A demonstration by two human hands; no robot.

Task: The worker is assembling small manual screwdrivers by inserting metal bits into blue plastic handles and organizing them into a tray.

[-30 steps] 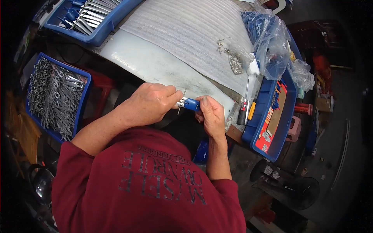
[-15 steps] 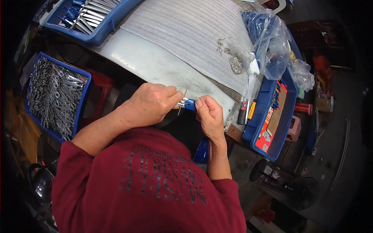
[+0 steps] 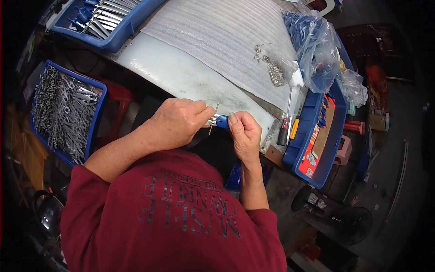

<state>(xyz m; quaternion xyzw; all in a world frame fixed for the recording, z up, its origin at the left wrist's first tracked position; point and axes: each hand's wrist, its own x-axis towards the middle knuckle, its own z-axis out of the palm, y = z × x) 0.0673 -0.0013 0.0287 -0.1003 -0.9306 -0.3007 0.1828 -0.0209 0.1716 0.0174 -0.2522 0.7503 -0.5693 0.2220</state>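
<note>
Between my hands, over the table's near edge, is a small metal part with a blue end piece (image 3: 222, 121). A thin metal bar sticks out crosswise from its middle. My left hand (image 3: 179, 119) is closed round the metal end, most of which it hides. The thumb and fingers of my right hand (image 3: 246, 133) pinch the tip of the blue end. I cannot make out what kind of tool the part is.
White foam sheet (image 3: 217, 41) covers much of the table (image 3: 167, 68). On it lie small metal pins (image 3: 275, 72) partly in a clear bag. Screwdrivers (image 3: 283, 129) rest by a blue bin (image 3: 333, 136). Blue trays of metal parts (image 3: 100, 113) and blue-ended strips (image 3: 113, 44) stand left.
Both hands keep their hold on the part and have hardly moved. The view has shifted very slightly.
</note>
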